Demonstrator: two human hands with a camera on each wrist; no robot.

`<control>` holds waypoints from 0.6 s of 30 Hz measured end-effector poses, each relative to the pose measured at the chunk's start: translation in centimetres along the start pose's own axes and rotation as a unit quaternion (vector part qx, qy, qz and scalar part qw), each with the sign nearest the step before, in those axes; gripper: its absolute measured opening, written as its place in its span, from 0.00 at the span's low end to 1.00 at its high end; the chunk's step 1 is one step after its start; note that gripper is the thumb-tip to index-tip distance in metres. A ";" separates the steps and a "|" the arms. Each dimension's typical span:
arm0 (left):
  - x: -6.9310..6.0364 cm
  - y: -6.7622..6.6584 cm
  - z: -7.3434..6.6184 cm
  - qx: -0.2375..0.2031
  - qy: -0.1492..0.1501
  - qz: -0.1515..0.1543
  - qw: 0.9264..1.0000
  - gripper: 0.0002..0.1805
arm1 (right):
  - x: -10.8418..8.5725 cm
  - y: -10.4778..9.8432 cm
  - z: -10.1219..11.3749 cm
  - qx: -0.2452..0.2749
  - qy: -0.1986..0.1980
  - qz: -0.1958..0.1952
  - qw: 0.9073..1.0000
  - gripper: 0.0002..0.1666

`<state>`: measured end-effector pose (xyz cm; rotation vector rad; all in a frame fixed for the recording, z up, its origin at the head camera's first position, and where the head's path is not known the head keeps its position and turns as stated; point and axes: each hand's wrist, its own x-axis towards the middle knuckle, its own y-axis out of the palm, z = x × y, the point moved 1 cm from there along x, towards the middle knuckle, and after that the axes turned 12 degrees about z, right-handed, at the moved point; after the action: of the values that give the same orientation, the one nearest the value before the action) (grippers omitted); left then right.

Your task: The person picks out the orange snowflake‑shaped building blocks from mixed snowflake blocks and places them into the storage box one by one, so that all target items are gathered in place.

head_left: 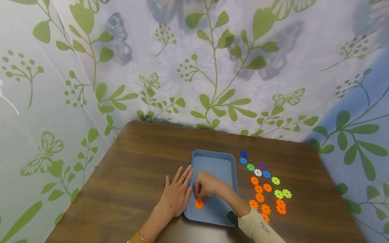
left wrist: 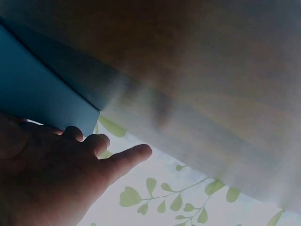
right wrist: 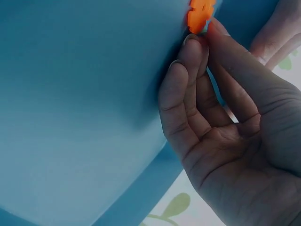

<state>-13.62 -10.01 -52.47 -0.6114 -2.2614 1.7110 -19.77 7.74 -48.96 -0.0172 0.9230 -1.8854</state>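
Observation:
In the head view a blue-grey tray (head_left: 212, 165) lies on the brown table. The right hand (head_left: 209, 185) reaches into it, thumb and fingertips pinching an orange notched disc (head_left: 199, 204) near the tray's left side. The right wrist view has the orange disc (right wrist: 200, 14) at the tips of the right hand's (right wrist: 225, 122) thumb and index finger, close to the tray floor (right wrist: 84, 94). Along the tray's left edge rests the left hand (head_left: 176, 195), fingers extended. The left wrist view shows the left hand (left wrist: 61, 169) beside the tray's outer wall (left wrist: 42, 84).
Right of the tray lie several loose discs: orange ones (head_left: 259, 197), yellow-green ones (head_left: 286, 193), a white one (head_left: 257, 172), blue ones (head_left: 266, 174), a green one (head_left: 250, 167) and a purple one (head_left: 262, 166). A patterned curtain (head_left: 188, 67) hangs behind the table (head_left: 121, 189).

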 end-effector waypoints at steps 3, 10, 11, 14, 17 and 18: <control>-0.1 -0.3 -0.1 0.001 -0.001 0.007 1.000 0.33 | -0.1 -0.1 -0.1 -0.003 -0.015 -0.008 1.000 0.11; -0.1 -0.5 -0.3 0.008 -0.012 0.030 0.999 0.34 | -0.9 -0.9 -0.1 -0.015 -0.037 -0.038 0.998 0.11; -0.1 -0.7 -0.4 0.006 -0.013 0.035 0.999 0.34 | -1.1 -1.1 0.0 -0.017 -0.038 -0.042 0.998 0.11; 0.0 -0.8 -0.4 0.008 -0.016 0.033 0.999 0.34 | -1.7 -1.5 0.4 -0.019 -0.047 -0.056 0.997 0.10; 0.1 -0.5 -0.2 0.004 -0.009 0.020 1.000 0.34 | -2.9 -2.0 0.9 -0.015 -0.052 -0.073 0.996 0.09; 0.1 -0.5 -0.2 0.001 -0.006 0.017 1.000 0.34 | -3.3 -2.1 1.1 -0.011 -0.053 -0.079 0.995 0.09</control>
<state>-13.74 -9.94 -51.96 -0.6448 -2.2707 1.7373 -19.30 10.15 -45.65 -0.2076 0.8907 -1.9998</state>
